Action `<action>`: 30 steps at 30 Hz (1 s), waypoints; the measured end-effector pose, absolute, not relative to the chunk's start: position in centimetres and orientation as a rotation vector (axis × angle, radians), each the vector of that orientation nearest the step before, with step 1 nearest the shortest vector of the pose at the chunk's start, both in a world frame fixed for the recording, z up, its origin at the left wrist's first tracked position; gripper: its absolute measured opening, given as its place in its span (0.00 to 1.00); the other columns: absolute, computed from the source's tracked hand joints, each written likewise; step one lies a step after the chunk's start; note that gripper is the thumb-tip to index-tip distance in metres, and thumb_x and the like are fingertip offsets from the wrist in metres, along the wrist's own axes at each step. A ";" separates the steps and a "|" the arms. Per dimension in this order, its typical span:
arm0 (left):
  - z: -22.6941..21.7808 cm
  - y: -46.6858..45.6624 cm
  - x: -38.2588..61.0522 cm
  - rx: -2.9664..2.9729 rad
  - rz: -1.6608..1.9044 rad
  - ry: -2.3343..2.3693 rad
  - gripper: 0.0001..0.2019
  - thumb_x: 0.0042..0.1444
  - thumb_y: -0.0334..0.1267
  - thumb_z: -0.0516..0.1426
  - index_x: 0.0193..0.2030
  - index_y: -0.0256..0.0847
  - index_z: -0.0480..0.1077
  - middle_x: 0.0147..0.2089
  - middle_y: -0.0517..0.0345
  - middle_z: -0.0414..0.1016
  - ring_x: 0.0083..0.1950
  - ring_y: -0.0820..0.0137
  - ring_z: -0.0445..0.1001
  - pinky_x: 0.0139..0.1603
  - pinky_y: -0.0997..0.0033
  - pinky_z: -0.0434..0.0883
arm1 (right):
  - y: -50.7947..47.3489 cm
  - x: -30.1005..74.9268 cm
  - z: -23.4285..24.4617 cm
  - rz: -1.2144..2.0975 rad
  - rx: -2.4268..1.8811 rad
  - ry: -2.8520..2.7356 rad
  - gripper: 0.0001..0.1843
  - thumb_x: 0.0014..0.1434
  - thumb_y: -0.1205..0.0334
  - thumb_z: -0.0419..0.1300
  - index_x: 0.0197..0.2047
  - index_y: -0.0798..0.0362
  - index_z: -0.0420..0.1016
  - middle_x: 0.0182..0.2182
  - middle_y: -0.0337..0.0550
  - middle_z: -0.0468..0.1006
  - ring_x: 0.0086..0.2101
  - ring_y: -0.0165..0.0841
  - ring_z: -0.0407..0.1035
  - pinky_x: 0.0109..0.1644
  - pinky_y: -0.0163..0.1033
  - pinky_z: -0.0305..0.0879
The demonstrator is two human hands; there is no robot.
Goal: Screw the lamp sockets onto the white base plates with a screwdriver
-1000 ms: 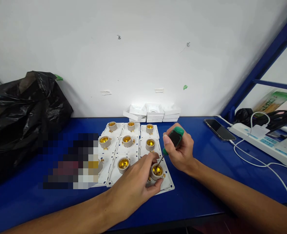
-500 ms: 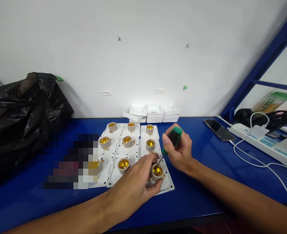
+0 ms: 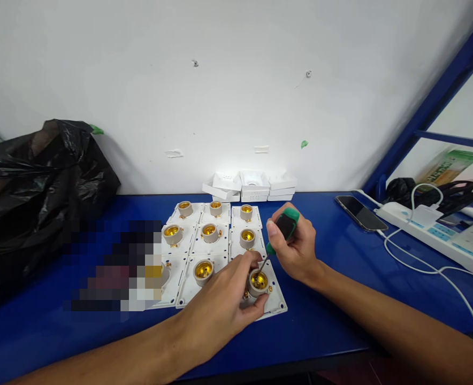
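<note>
My right hand (image 3: 295,240) is wrapped round the green and black handle of a screwdriver (image 3: 288,224). Its thin shaft slants down into a lamp socket (image 3: 258,282) with a brass-coloured screw shell and a pale ring body. That socket sits on a white square plate (image 3: 277,299) at the front right of the group. Around the socket's left side, my left hand (image 3: 236,291) grips it between thumb and fingers. Further white plates with sockets lie in rows beside and behind, among them a socket (image 3: 203,271) just left of my left hand. The screwdriver's tip is hidden inside the shell.
White plastic boxes (image 3: 254,187) stand against the wall. On the right lie a phone (image 3: 360,213), a white power strip (image 3: 437,235) and loose cables. A black plastic bag (image 3: 47,198) fills the left side. A blurred patch covers the blue table (image 3: 320,342) left of the plates.
Hardly anything differs. Both hands keep their places, with the screwdriver still in the same socket; the whole view has shifted very slightly.
</note>
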State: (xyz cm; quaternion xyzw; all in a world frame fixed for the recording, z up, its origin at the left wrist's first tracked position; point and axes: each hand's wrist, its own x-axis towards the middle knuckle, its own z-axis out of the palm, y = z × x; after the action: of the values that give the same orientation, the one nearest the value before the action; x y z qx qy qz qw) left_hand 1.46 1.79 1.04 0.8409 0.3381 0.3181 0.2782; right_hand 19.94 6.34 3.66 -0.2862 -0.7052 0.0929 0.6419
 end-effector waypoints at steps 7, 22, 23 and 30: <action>1.1 1.6 1.5 2.260 0.846 0.907 0.21 0.62 0.32 0.61 0.58 0.50 0.60 0.52 0.57 0.77 0.51 0.60 0.79 0.53 0.61 0.75 | 6.4 19.9 3.8 0.225 -0.659 -1.603 0.10 0.65 0.65 0.63 0.34 0.48 0.66 0.23 0.27 0.63 0.20 0.23 0.57 0.22 0.30 0.59; 1.6 1.8 1.5 2.243 0.775 0.948 0.19 0.63 0.34 0.60 0.58 0.46 0.63 0.51 0.54 0.78 0.49 0.58 0.80 0.50 0.60 0.77 | 6.1 19.8 3.7 0.371 -0.578 -1.733 0.12 0.66 0.59 0.65 0.50 0.45 0.67 0.26 0.28 0.67 0.21 0.25 0.61 0.23 0.32 0.64; 1.6 1.8 1.5 2.240 0.772 0.948 0.19 0.63 0.34 0.60 0.59 0.46 0.62 0.52 0.53 0.78 0.50 0.58 0.80 0.50 0.60 0.77 | 6.1 19.6 3.6 0.384 -0.580 -1.718 0.17 0.66 0.59 0.66 0.54 0.45 0.65 0.27 0.28 0.67 0.21 0.26 0.61 0.23 0.32 0.65; 1.4 1.8 1.6 2.200 0.794 0.950 0.21 0.63 0.34 0.61 0.62 0.47 0.62 0.51 0.55 0.78 0.50 0.58 0.80 0.50 0.59 0.77 | 5.9 20.0 3.3 0.289 -0.519 -1.729 0.33 0.65 0.62 0.68 0.69 0.41 0.62 0.48 0.41 0.76 0.27 0.29 0.69 0.25 0.38 0.70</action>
State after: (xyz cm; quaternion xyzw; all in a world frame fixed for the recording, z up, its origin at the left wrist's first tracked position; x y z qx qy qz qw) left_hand 1.61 1.81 1.43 0.8303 0.3585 0.2998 0.3035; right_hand 20.01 5.85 3.25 -0.2248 -0.7492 0.1253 0.6103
